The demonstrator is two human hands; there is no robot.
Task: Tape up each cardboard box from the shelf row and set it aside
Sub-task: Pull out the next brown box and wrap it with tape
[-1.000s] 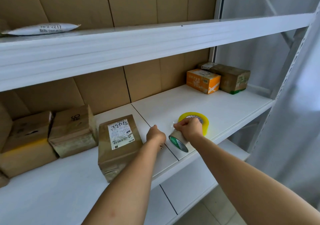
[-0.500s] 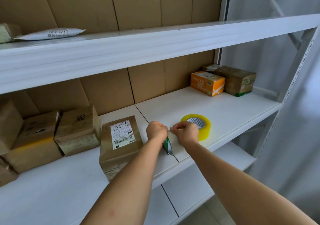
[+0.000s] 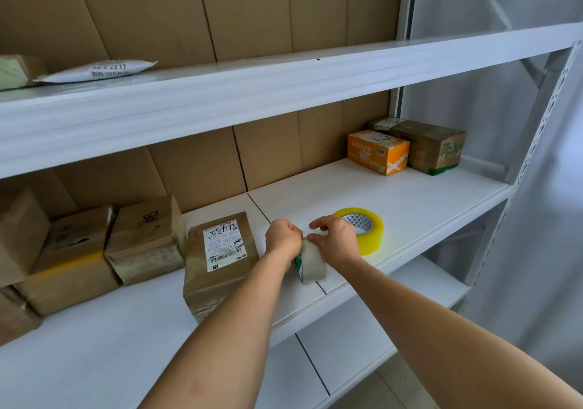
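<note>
Left hand (image 3: 283,237): was curled in a fist round the left side of the clear tape roll (image 3: 310,263), gripping it just above the shelf.
Right hand (image 3: 337,241): rested over the top of the same roll, its fingers (image 3: 317,223) bent and picking at the tape's outer wrap; whether they had a tape end pinched could not be told.
Clear tape roll: stood on edge, green core rim facing left, at the seam in the middle shelf (image 3: 426,200).
Yellow tape roll (image 3: 367,229): lay flat on the shelf just right of the right hand.
Labelled box (image 3: 220,260): stood just left of the left hand, white label with "4432" facing up.
Other brown boxes (image 3: 94,248): were crowded together at the shelf's left end.
Orange box (image 3: 377,151): sat at the far right against a brown box (image 3: 432,145).
Upper shelf (image 3: 220,93): carried a white mailer bag (image 3: 97,70).
</note>
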